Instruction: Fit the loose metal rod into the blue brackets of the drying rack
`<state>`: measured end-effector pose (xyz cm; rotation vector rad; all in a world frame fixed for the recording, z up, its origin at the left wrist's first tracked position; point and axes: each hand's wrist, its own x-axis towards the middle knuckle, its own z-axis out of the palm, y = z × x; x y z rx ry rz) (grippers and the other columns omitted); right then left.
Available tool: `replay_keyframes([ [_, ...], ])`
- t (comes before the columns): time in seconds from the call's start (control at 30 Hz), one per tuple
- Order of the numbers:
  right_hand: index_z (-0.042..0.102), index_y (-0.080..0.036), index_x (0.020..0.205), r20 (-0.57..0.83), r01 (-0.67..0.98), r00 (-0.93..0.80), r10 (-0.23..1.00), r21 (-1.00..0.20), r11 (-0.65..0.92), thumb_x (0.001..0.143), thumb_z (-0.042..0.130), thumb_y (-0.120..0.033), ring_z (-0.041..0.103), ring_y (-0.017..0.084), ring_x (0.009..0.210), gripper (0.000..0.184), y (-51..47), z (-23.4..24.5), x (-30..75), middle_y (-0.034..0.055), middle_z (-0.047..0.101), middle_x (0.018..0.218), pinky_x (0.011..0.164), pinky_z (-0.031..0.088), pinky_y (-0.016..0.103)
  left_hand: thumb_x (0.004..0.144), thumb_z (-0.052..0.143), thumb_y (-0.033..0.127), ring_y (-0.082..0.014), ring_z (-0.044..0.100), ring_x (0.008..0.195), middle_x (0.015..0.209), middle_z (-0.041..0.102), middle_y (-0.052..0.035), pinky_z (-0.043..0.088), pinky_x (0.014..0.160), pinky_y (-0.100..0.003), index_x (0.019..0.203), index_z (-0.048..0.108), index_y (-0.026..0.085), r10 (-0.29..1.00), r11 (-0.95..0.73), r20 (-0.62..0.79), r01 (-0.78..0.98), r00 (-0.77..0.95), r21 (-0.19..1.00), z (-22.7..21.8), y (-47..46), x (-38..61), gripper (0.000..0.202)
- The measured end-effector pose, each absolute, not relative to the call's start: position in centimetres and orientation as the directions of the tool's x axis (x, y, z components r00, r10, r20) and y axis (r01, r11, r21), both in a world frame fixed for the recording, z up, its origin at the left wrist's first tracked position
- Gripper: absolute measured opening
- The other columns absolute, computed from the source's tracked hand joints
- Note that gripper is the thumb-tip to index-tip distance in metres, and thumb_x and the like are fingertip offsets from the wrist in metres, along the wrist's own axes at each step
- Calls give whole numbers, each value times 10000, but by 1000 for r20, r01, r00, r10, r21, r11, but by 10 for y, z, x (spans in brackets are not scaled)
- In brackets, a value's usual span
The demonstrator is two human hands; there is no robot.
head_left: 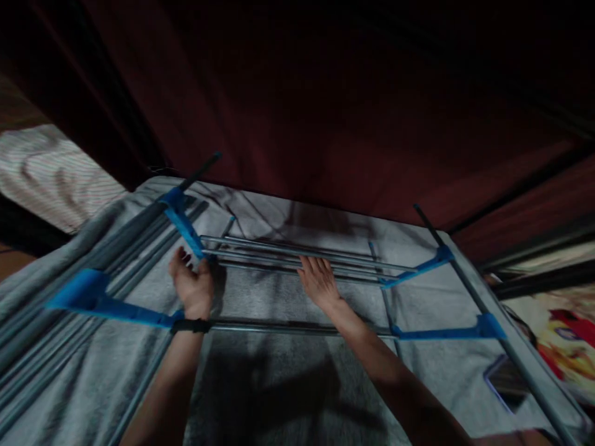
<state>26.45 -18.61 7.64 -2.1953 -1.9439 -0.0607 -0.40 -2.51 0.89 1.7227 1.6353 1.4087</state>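
A folding drying rack of grey metal rods [297,253] and blue plastic joints [183,223] lies over a grey cloth [274,378]. My left hand [191,286] sits by the blue joint at the rack's left corner, fingers curled against it; a dark band circles the wrist. My right hand [318,282] lies flat on the bundle of rods in the middle, fingers stretched forward. A single cross rod [279,327] passes under both forearms.
A dark red curtain [325,124] hangs behind the rack. A striped fabric [51,173] lies at the far left. A phone [504,381] rests on the cloth at the right, beside a colourful printed sheet [567,341]. More rods [69,297] extend left.
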Motion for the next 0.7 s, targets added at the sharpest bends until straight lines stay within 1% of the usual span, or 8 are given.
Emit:
replay_keyframes([
  [0.07, 546, -220, 1496, 210, 987, 102, 972, -146, -72, 1050, 466, -228, 542, 272, 1334, 453, -206, 74, 276, 137, 614, 1459, 1175, 379, 452, 962, 483, 285, -366, 550, 1298, 1386, 548, -226, 513, 1035, -547, 1413, 478, 154, 881, -236, 432, 613, -193, 754, 18, -47, -4, 470],
  [0.13, 579, -238, 1457, 291, 977, 130, 948, -202, -72, 1040, 428, -197, 535, 255, 1339, 445, -230, 66, 285, 117, 617, 1445, 1175, 386, 439, 988, 460, 281, -392, 493, 1373, 1411, 548, -230, 439, 1133, -600, 1442, 480, 155, 853, -392, 522, 676, 14, 624, 31, -69, 0, 472],
  [0.23, 663, -240, 1256, 426, 895, 391, 816, -384, -228, 1029, 392, -241, 577, 259, 1243, 353, -269, 46, 303, 115, 661, 1267, 1104, 443, 448, 996, 445, 267, -373, 507, 1380, 1375, 596, -198, 401, 1182, -599, 1433, 526, 180, 724, -665, 583, 600, 370, 445, 49, -85, 15, 453],
  [0.37, 589, -209, 1155, 442, 536, 844, 303, -711, -456, 931, 448, -335, 588, 281, 1101, 293, -310, 24, 353, 128, 612, 1138, 976, 506, 443, 1004, 450, 295, -338, 538, 1363, 1343, 648, -165, 371, 1213, -547, 1383, 601, 224, 553, -832, 560, 446, 617, 330, 65, -73, 46, 413],
  [0.4, 562, -204, 1182, 415, 441, 895, 162, -767, -467, 896, 464, -347, 580, 284, 1103, 334, -316, 22, 369, 136, 596, 1164, 967, 509, 439, 1014, 439, 312, -338, 538, 1362, 1333, 659, -162, 364, 1213, -545, 1368, 614, 229, 528, -848, 545, 431, 651, 308, 67, -69, 53, 404],
  [0.47, 518, -200, 1243, 391, 362, 919, 41, -801, -477, 833, 494, -353, 554, 292, 1161, 438, -323, 19, 399, 156, 563, 1237, 1000, 494, 445, 1030, 411, 338, -341, 539, 1356, 1298, 683, -153, 368, 1193, -543, 1332, 637, 240, 498, -866, 518, 429, 695, 256, 69, -62, 62, 390],
  [0.57, 503, -211, 1257, 360, 359, 929, 91, -810, -464, 750, 534, -345, 551, 286, 1200, 525, -323, 19, 431, 149, 568, 1268, 1045, 469, 446, 1042, 374, 311, -344, 551, 1330, 1272, 700, -138, 385, 1141, -538, 1301, 658, 253, 495, -864, 479, 469, 725, 182, 66, -60, 66, 389],
  [0.7, 506, -234, 1160, 297, 377, 922, 248, -834, -402, 766, 517, -403, 627, 245, 1019, 429, -315, 17, 446, 83, 655, 1075, 963, 507, 421, 1040, 390, 285, -335, 604, 1208, 1171, 721, -145, 421, 1072, -503, 1315, 655, 225, 481, -872, 427, 465, 765, 149, 56, -56, 67, 387],
])
